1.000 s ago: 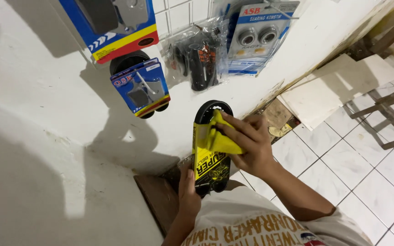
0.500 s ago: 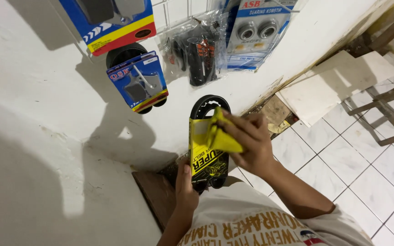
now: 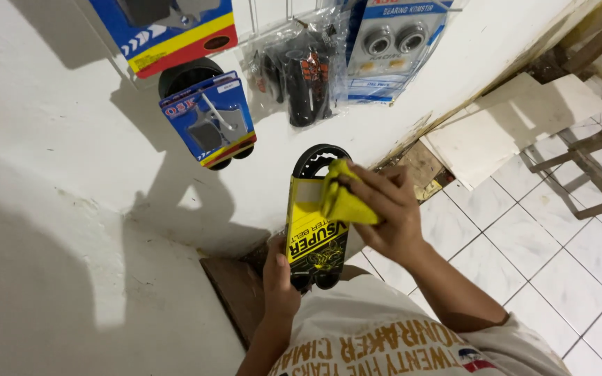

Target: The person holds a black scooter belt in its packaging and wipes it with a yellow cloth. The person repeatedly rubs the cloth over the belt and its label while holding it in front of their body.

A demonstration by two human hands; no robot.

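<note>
Cloth (image 3: 343, 202), yellow and bunched, sits under the fingers of my right hand (image 3: 384, 209), which are closed round it and press it against the upper part of the drive belt (image 3: 315, 230). That belt is a black toothed loop in a yellow and black cardboard sleeve, and it stands upright near the middle of my view, its bare toothed end pointing to twelve o'clock. My left hand (image 3: 280, 278) grips the belt's lower end from the seven o'clock side, fingers wrapped round the sleeve's bottom edge, thumb hidden behind it. So both hands are closed, the left on the belt and the right on the cloth.

At eleven o'clock from the belt, well apart, a blue carded pack of brake pads (image 3: 209, 125) hangs on the white wall (image 3: 50, 139). At twelve o'clock hangs a clear plastic bag of black grips (image 3: 301, 73), and just beside it, toward one o'clock, a blue and white carded pack of bearings (image 3: 391, 49). Up at the top edge, at eleven, part of a blue, yellow and red box (image 3: 175, 31) shows.

From three to five o'clock lies the white tiled floor (image 3: 524, 251), with pale loose boards (image 3: 503, 125) leaning at the wall's foot at two o'clock and a wooden frame (image 3: 593, 167) at three. My white printed shirt (image 3: 384, 341) fills six o'clock.
</note>
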